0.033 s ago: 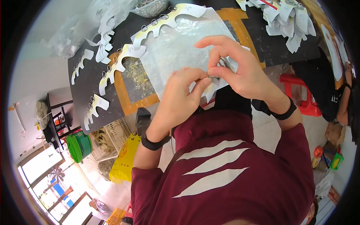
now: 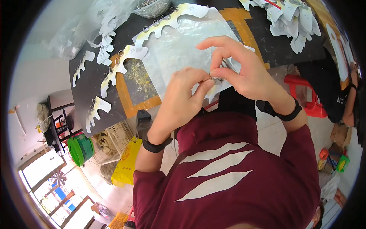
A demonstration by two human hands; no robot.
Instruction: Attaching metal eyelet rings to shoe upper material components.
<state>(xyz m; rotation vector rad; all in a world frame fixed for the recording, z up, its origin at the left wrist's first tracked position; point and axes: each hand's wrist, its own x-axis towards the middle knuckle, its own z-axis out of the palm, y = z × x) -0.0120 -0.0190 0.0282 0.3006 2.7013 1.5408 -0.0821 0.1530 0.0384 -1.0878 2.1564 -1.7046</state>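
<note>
Over the near edge of the table, the fingertips of my left hand (image 2: 187, 97) and my right hand (image 2: 244, 70) meet in a pinch. Between them is a small thin metal piece (image 2: 211, 77), mostly covered by the fingers. Shiny metal (image 2: 227, 64) also shows under the curled fingers of my right hand, whose index finger is raised. Just below the pinch, part of a white card (image 2: 214, 91) is visible. A clear plastic sheet (image 2: 183, 45) lies beneath. Beyond my hands is a scalloped white-and-yellow card strip (image 2: 167, 22) with metal rings along its edge.
More ringed strips (image 2: 114, 70) lie at the left of the black table (image 2: 85, 103). A bag of metal parts (image 2: 152, 7) stands at the back, and a pile of white cards (image 2: 295, 24) at the far right. A red stool (image 2: 305, 95) stands right of the table.
Both hands keep their pinch and have shifted only very slightly to the left. Nothing else has visibly moved.
</note>
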